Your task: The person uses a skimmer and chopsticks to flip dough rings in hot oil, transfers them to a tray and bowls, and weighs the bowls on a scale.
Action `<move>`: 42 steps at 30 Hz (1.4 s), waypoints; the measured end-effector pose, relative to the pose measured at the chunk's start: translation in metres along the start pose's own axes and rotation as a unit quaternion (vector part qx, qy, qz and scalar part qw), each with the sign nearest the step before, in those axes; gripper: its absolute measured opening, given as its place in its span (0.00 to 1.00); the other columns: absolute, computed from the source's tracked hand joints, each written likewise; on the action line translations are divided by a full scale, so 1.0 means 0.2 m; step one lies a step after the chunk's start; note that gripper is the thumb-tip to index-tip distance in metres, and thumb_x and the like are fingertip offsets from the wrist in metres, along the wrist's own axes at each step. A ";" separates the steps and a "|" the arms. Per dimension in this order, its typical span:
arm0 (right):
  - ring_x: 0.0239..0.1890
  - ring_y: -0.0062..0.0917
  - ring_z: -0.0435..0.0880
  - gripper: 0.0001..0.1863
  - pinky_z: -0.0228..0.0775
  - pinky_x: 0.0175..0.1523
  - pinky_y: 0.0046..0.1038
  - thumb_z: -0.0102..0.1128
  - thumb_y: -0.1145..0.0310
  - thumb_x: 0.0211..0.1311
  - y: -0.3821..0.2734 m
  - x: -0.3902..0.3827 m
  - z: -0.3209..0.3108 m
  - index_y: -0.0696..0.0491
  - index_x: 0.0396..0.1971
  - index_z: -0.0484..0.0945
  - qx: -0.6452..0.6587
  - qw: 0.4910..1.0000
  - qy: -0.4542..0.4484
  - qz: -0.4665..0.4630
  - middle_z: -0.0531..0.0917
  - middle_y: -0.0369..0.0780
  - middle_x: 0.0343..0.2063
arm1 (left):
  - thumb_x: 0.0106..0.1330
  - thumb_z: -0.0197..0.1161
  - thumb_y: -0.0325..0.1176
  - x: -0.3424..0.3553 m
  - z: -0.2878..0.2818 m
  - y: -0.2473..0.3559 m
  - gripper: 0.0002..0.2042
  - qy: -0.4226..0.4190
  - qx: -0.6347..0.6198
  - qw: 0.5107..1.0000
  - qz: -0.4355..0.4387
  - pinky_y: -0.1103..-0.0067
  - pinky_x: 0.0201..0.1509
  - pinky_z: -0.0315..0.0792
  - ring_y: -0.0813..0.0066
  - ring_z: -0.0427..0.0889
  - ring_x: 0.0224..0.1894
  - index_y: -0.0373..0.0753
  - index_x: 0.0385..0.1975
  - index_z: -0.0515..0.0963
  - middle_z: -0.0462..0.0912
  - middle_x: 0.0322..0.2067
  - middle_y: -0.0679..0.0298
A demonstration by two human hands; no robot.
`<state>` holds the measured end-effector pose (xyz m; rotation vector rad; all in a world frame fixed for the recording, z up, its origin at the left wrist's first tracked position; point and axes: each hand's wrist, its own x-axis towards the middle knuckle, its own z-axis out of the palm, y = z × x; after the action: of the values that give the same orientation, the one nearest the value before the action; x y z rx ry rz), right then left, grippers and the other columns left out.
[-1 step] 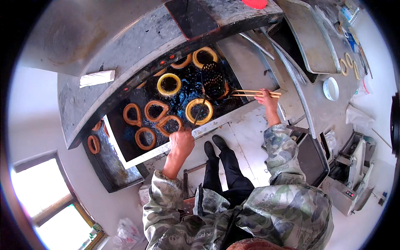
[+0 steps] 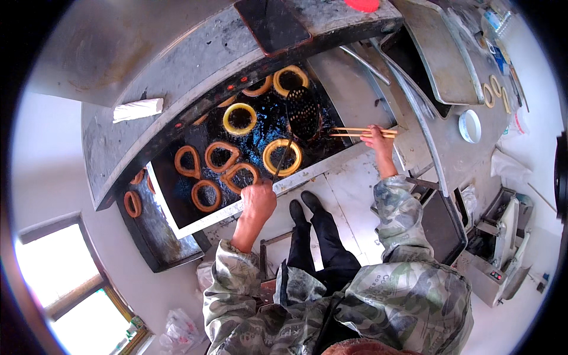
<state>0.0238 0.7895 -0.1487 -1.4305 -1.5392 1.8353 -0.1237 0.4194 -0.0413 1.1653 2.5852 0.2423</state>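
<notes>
My left hand (image 2: 258,201) is closed round the handle of a dark perforated skimmer (image 2: 303,112). Its holed head rests over the right part of a vat of dark oil. In my right hand (image 2: 378,142) is a pair of wooden chopsticks (image 2: 355,129), their tips pointing left, close to the skimmer's edge. Just above my left hand floats a yellow dough ring (image 2: 298,157); another yellow ring (image 2: 226,120) lies farther off. Several browned dough rings (image 2: 178,161) float on the left. Whatever lies under the skimmer is mostly hidden.
The vat's pale front rim (image 2: 213,219) runs before me. Several browned rings lie in a metal tray (image 2: 171,236) at left. A white roll (image 2: 138,110) and a dark flat slab (image 2: 273,26) rest on the ledge behind. A white bowl (image 2: 470,126) stands on the right-hand table.
The chopstick tips have shifted slightly right, away from the skimmer. A brown piece glimpsed at the skimmer's right edge shows less now. Both hands keep their grips.
</notes>
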 end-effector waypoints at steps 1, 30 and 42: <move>0.32 0.26 0.87 0.16 0.73 0.34 0.23 0.55 0.56 0.66 -0.02 -0.01 0.03 0.51 0.45 0.78 -0.010 1.000 -0.009 -0.013 0.85 0.39 0.34 | 0.50 0.56 0.26 0.00 -0.02 0.01 0.05 0.006 0.003 1.000 -0.010 0.61 0.29 0.75 0.52 0.82 0.27 0.36 0.26 0.76 0.80 0.27 0.53; 0.24 0.23 0.86 0.15 0.72 0.21 0.18 0.58 0.61 0.65 0.29 -0.30 0.93 0.59 0.40 0.79 0.033 0.986 -0.165 0.005 0.85 0.40 0.28 | 0.53 0.57 0.29 -0.68 0.10 -0.40 0.07 -0.046 0.009 0.976 -0.212 0.60 0.34 0.76 0.51 0.82 0.28 0.35 0.30 0.78 0.81 0.30 0.50; 0.34 0.29 0.87 0.15 0.75 0.34 0.26 0.50 0.56 0.67 0.26 -0.16 0.76 0.51 0.41 0.77 0.110 0.964 -0.167 0.173 0.86 0.42 0.36 | 0.51 0.58 0.30 -0.88 0.02 -0.30 0.05 0.000 -0.022 0.973 -0.232 0.61 0.32 0.75 0.52 0.81 0.29 0.36 0.25 0.77 0.80 0.28 0.54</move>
<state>-0.0745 0.6654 -0.1944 -1.4059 -1.2220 2.4754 -0.0538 0.2473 -0.0261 0.5182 2.7425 0.1911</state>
